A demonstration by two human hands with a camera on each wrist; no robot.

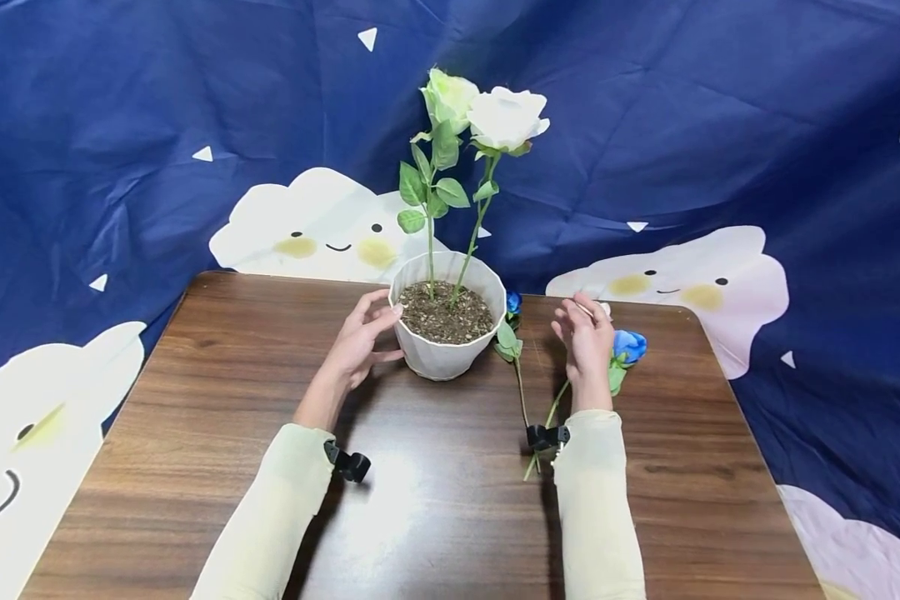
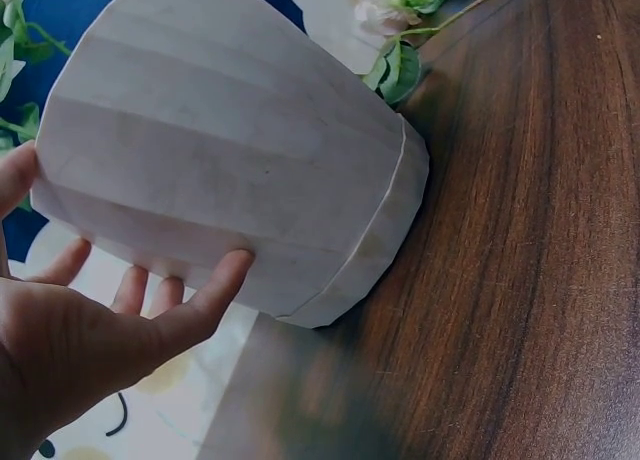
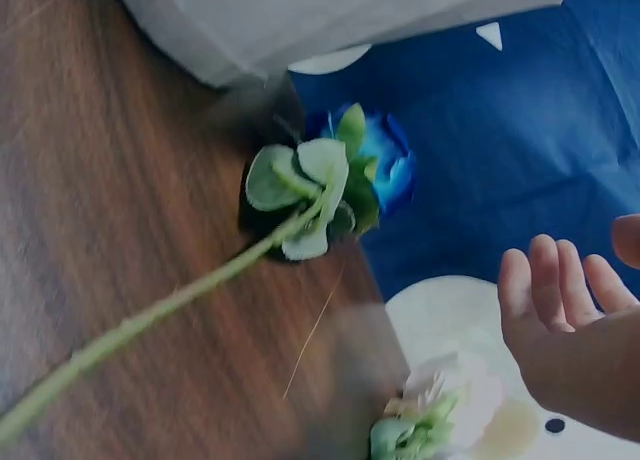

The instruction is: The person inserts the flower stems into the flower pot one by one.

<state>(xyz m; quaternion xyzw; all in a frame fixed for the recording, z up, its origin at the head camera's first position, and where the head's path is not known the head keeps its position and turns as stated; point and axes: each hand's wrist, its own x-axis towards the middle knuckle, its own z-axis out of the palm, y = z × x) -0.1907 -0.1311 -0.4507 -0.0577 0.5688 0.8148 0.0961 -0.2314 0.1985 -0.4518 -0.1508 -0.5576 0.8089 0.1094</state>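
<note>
A white faceted flowerpot [image 1: 442, 358] with dark soil [image 1: 446, 321] stands toward the table's back edge. Two roses rise upright from the soil: a pale green rose [image 1: 448, 100] and a white rose [image 1: 508, 118]. My left hand [image 1: 360, 337] touches the pot's left side, its fingers spread along the wall; the left wrist view shows fingertips [image 2: 235, 265] at the pot's surface. To the right of the pot, my right hand [image 1: 588, 342] is raised with loosely bent fingers and holds nothing. Between it and the pot lies a blue rose [image 3: 390, 165] with a green stem.
Another blue rose [image 1: 628, 346] lies right of my right hand, its stem running under the wrist. A pale pink rose [image 3: 460, 395] lies at the back edge, mostly hidden by that hand in the head view. A blue curtain [image 1: 645, 125] hangs behind the wooden table [image 1: 195, 400].
</note>
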